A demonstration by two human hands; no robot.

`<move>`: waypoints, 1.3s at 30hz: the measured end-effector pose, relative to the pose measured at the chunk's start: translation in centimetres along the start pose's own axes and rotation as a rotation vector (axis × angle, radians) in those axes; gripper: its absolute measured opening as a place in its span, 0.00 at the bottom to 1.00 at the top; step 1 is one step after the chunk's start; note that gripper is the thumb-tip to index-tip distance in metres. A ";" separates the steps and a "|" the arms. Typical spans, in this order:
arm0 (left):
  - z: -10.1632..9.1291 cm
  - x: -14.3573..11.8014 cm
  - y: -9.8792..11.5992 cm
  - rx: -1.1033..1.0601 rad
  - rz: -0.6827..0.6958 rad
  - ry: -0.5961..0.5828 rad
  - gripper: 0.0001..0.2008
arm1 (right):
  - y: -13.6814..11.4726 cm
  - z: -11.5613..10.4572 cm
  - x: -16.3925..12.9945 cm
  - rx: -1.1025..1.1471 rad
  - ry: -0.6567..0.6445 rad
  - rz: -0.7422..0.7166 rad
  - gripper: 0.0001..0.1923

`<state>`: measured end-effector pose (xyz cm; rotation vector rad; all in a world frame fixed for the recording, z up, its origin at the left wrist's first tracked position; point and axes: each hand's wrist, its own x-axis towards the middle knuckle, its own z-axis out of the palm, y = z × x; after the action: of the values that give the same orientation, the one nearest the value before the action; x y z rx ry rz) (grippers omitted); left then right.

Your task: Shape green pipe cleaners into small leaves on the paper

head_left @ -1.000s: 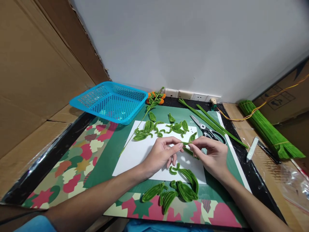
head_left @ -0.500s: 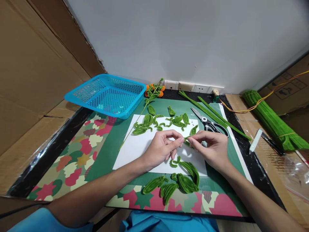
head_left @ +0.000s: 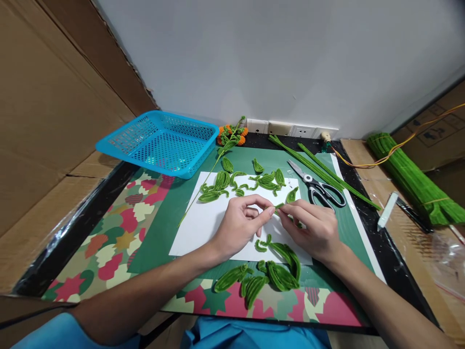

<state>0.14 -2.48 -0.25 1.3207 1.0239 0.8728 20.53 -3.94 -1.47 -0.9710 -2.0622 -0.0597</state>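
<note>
Between my two hands is a short piece of green pipe cleaner [head_left: 279, 206], held above a white sheet of paper [head_left: 196, 232]. My left hand [head_left: 247, 220] pinches its left end with thumb and forefinger. On the other end the fingertips of my right hand [head_left: 310, 225] are closed, and they partly hide it. Leaf shapes made of green pipe cleaner [head_left: 267, 183] lie along the paper's far side. A nearer cluster of leaf shapes [head_left: 281, 275] lies at the paper's front edge and on the patterned sheet below. One upright leaf [head_left: 291, 195] stands just beyond my right hand.
A blue plastic basket [head_left: 174, 167] sits at the back left. Beside it are orange pipe-cleaner flowers [head_left: 241, 140] with a long stem. Scissors [head_left: 316, 186] and long green pipe cleaners [head_left: 312, 167] lie at the right, and a thick green bundle [head_left: 414, 179] rests farther right.
My right hand has turned and its fingers have shifted slightly on the green piece. More of that piece shows between the fingertips. My left hand is nearly still.
</note>
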 end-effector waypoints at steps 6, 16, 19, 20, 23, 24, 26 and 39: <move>0.0 0.0 0.0 -0.017 -0.026 0.004 0.14 | 0.3 -0.2 0.0 -0.010 -0.032 -0.020 0.05; -0.3 0.3 -0.1 0.002 -0.032 -0.011 0.15 | 0.2 0.1 -0.1 -0.035 -0.023 -0.015 0.06; -0.3 0.3 0.1 -0.009 -0.042 -0.011 0.14 | 0.1 0.2 -0.1 -0.034 -0.023 -0.012 0.05; -0.3 0.3 0.2 -0.019 -0.044 -0.013 0.15 | 0.1 0.1 -0.1 -0.035 -0.020 -0.012 0.05; -0.4 0.5 0.2 -0.043 -0.054 -0.021 0.15 | 0.2 0.1 -0.1 -0.032 -0.019 -0.016 0.05; -0.4 0.5 0.2 -0.053 -0.059 -0.018 0.16 | 0.3 0.1 -0.2 -0.026 -0.022 -0.016 0.05; -0.5 0.6 0.1 -0.082 -0.070 -0.009 0.16 | 0.4 0.1 -0.2 -0.013 -0.029 -0.016 0.05; -0.7 1.1 0.2 -0.164 -0.074 -0.066 0.18 | 0.2 0.2 0.4 0.003 -0.028 -0.011 0.06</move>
<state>-0.13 -1.19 -0.13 1.1592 0.9237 0.8344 20.32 -3.48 -1.35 -0.9644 -2.0930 -0.0490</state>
